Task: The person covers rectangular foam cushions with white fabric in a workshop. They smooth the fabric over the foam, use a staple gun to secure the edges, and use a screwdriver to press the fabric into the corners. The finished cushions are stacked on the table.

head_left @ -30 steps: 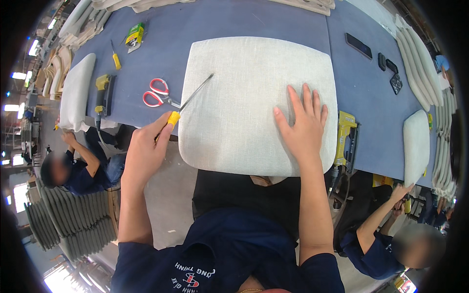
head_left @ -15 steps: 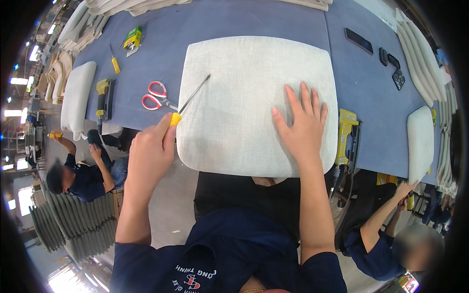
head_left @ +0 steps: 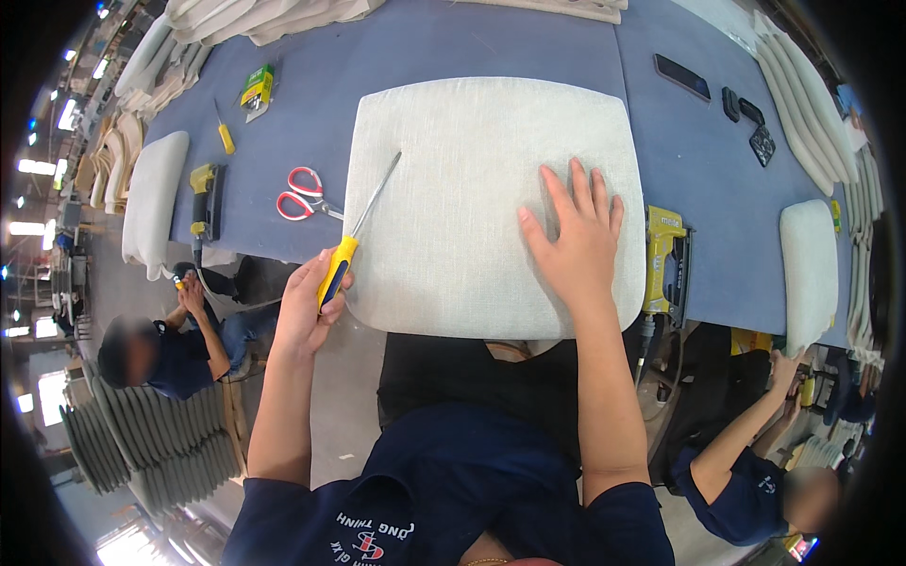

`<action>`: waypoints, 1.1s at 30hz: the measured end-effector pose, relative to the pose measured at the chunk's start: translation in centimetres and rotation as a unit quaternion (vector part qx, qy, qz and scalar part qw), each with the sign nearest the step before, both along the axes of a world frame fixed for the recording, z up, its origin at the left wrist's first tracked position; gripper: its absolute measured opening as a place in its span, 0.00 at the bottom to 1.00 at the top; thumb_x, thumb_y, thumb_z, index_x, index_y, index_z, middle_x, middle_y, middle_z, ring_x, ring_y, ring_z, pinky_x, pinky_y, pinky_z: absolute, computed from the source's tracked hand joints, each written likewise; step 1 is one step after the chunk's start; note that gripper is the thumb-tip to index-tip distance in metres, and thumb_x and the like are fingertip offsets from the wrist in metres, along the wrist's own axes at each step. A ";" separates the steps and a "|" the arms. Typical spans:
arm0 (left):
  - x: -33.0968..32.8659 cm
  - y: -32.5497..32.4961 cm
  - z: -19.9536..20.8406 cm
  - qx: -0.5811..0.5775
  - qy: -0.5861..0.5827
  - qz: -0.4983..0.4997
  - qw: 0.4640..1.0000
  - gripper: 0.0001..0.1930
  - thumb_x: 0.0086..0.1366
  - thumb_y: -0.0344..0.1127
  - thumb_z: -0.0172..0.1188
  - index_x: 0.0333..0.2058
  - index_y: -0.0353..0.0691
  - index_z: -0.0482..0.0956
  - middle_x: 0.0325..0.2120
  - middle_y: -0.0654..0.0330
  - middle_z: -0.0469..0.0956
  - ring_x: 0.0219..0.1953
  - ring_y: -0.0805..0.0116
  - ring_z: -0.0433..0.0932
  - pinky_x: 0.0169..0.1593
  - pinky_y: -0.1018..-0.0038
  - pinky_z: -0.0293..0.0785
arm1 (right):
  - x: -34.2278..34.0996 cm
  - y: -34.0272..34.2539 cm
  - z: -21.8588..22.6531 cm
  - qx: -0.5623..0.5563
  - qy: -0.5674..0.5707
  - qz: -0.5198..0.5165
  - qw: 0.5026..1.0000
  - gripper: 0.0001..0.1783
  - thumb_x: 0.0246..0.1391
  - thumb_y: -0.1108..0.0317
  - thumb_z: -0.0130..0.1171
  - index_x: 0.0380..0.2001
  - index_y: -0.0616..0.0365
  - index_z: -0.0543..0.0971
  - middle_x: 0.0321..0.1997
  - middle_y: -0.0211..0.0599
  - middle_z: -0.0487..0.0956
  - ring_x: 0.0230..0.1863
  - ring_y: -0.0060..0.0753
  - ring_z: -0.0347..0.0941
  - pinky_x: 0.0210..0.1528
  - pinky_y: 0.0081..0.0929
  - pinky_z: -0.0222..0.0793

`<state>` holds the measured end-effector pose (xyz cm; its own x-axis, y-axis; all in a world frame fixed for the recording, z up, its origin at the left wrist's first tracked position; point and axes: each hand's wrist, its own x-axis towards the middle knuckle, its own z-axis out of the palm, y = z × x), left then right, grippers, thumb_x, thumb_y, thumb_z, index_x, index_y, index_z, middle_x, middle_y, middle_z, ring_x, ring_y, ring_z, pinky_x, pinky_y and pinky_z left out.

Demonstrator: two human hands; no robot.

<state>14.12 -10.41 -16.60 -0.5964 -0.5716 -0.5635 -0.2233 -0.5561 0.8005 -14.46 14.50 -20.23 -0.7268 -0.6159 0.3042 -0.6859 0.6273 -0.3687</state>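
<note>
A pale fabric-covered seat cushion lies flat in front of me, its near edge reaching over the table's edge. My left hand is closed round the yellow and dark handle of a screwdriver. Its thin metal shaft slants up and right across the cushion's left part, the tip at or just above the fabric. Spread flat on the cushion's right half, my right hand holds nothing. Red-handled scissors lie just left of the cushion.
Yellow staple guns flank me, one beside the cushion's right edge, another farther left. A second yellow-handled tool, a green-yellow packet and a phone rest on the blue table. Co-workers sit at left and right.
My left hand has turned and shifted its hold, so more of the screwdriver's handle shows. Its shaft stands steeper. My right hand stays flat on the cushion.
</note>
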 end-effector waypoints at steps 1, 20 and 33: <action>0.1 -0.2 0.1 0.033 0.009 0.004 0.999 0.25 0.89 0.48 0.50 0.68 0.32 0.74 0.32 0.61 0.79 0.17 0.85 0.64 0.19 0.85 0.57 | 0.0 0.0 0.0 -0.003 -0.001 0.000 1.000 0.35 0.68 0.44 0.65 0.74 0.42 0.80 0.85 0.50 0.68 0.87 0.63 0.56 0.87 0.71 0.39; 1.1 -0.6 0.1 0.327 0.140 0.053 0.933 0.22 0.89 0.49 0.49 0.63 0.35 0.74 0.41 0.55 0.81 0.20 0.80 0.70 0.18 0.87 0.63 | 0.1 -0.1 0.3 -0.003 -0.006 0.000 1.000 0.34 0.68 0.43 0.66 0.73 0.42 0.82 0.85 0.49 0.69 0.87 0.62 0.56 0.87 0.70 0.39; -0.4 -0.6 -0.2 -0.183 -0.116 -0.007 0.976 0.18 0.87 0.46 0.54 0.50 0.35 0.82 0.30 0.66 0.82 0.26 0.81 0.75 0.25 0.80 0.66 | 0.0 -0.3 0.5 0.004 -0.015 -0.006 1.000 0.33 0.67 0.44 0.67 0.72 0.41 0.82 0.84 0.47 0.69 0.87 0.61 0.57 0.87 0.70 0.40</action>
<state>13.74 -10.98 -16.77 -0.4862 -0.7528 -0.4437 -0.4267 -0.2385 0.8724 -14.43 14.21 -19.69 -0.7429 -0.6092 0.2775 -0.6670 0.6384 -0.3842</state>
